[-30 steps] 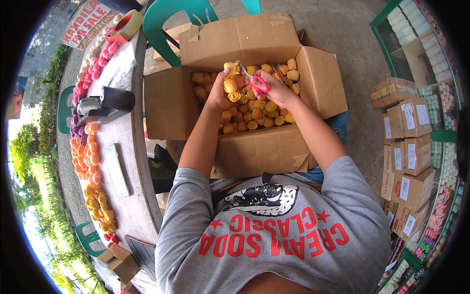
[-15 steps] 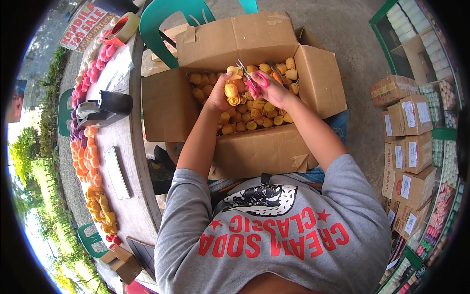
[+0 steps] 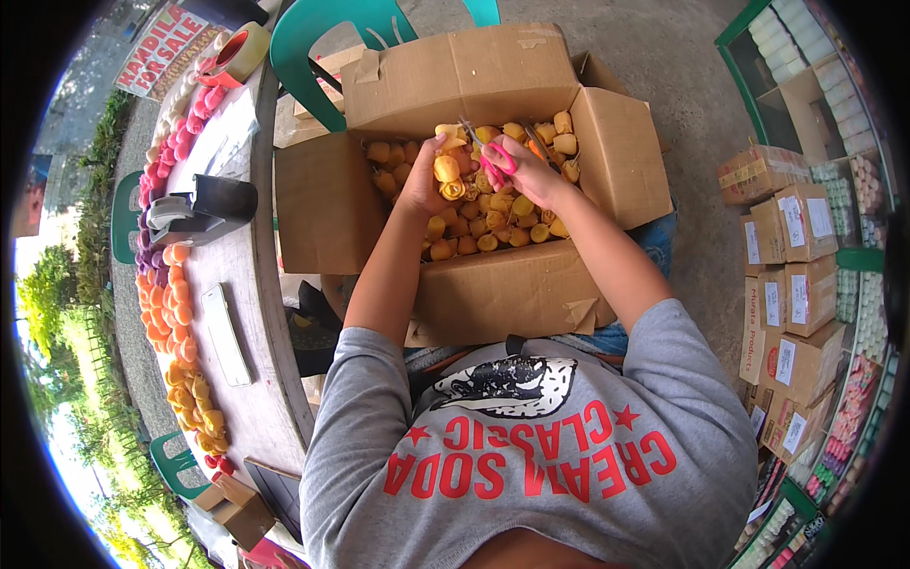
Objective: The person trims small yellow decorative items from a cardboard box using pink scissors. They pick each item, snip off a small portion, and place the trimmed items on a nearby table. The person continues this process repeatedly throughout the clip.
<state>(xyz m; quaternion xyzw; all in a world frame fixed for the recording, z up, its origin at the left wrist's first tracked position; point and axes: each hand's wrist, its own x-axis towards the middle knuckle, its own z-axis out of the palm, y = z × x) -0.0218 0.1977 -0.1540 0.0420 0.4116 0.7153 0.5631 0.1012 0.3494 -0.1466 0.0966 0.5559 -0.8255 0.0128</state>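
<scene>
Over an open cardboard box [image 3: 512, 294], my left hand [image 3: 426, 182] is closed around a few yellow rose-shaped candles [image 3: 447, 169]. My right hand [image 3: 527, 174] grips pink-handled scissors [image 3: 499, 165], whose blades point up and left, beside the held candles. Many more yellow and orange rose candles [image 3: 495, 220] fill the box below both hands. Among them, near the right wall, lies an orange-handled tool [image 3: 537, 143], partly hidden.
At left, a white table [image 3: 270, 370] bears a tape dispenser [image 3: 223, 209], a tape roll [image 3: 237, 55], a phone [image 3: 225, 334] and rows of coloured candles [image 3: 163, 313]. A green chair [image 3: 332, 38] stands behind the box. Stacked cartons [image 3: 796, 294] and shelves line the right.
The scissors' handles have come closer together as the fingers of my right hand closed. My left hand and the candles in it have barely moved.
</scene>
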